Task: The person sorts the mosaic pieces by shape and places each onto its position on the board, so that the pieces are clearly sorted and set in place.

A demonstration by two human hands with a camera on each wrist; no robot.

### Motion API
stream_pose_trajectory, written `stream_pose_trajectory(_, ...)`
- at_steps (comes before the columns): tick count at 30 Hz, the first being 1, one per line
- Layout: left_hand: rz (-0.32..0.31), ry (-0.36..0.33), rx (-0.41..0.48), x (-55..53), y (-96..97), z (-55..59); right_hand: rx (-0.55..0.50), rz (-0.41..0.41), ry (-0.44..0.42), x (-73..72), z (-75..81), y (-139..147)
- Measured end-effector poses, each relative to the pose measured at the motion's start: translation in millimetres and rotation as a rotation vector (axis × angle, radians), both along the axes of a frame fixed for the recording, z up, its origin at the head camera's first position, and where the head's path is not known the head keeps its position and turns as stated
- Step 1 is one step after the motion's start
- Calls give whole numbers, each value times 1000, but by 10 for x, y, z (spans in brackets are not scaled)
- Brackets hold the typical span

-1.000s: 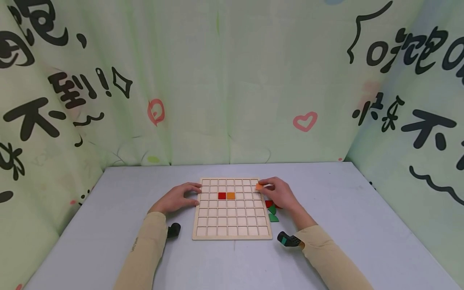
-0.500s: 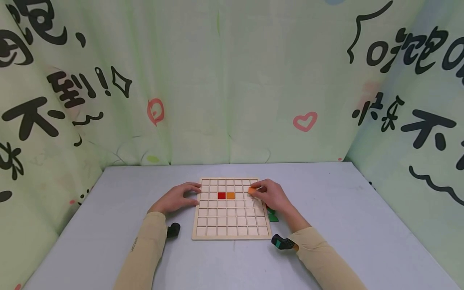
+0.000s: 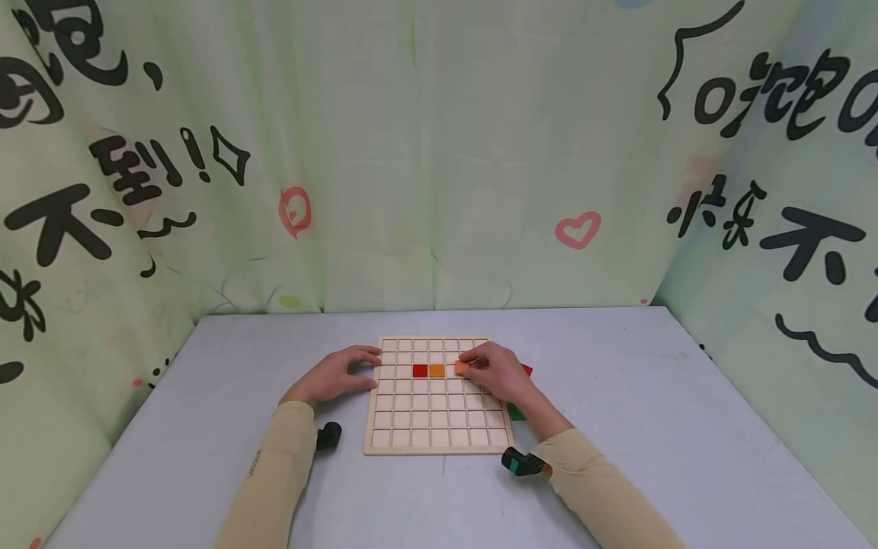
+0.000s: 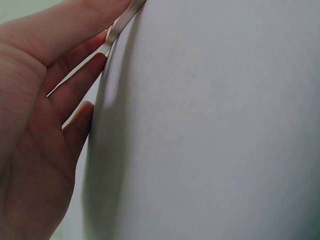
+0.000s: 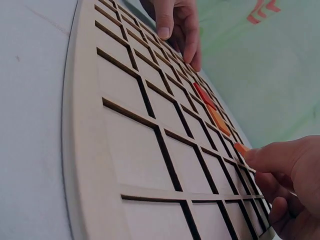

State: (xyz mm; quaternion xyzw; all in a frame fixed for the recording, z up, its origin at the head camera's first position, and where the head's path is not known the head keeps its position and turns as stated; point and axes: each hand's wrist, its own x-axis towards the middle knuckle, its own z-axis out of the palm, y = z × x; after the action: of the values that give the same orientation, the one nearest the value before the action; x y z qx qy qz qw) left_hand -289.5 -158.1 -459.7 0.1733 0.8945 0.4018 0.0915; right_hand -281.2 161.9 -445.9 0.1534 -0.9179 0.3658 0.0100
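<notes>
A wooden grid board (image 3: 439,450) lies flat on the table, with a red square tile (image 3: 420,370) and an orange square tile (image 3: 437,370) side by side in its cells. Between thumb and fingertips my right hand (image 3: 497,371) pinches another orange tile (image 5: 242,149), just right of that pair and close over the cells. At the board's left side rests my left hand (image 3: 338,374), fingers extended and fingertips at the rim. The left wrist view shows that hand (image 4: 50,115) along the board's edge.
Partly hidden by the right forearm, a green piece (image 3: 517,412) and a red piece (image 3: 527,370) lie beyond the board's right edge. A pale table (image 3: 206,427) surrounds the board, and a printed green curtain (image 3: 439,191) stands behind it.
My right hand has moved left over the board with the orange tile, from its right edge toward the placed pair. The left hand has stayed in place.
</notes>
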Motion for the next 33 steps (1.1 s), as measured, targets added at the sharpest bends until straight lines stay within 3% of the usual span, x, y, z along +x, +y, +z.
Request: stream_pose_trajectory(33, 2, -6, -2, -6, 4, 0, 81, 48, 29, -40, -40, -114)
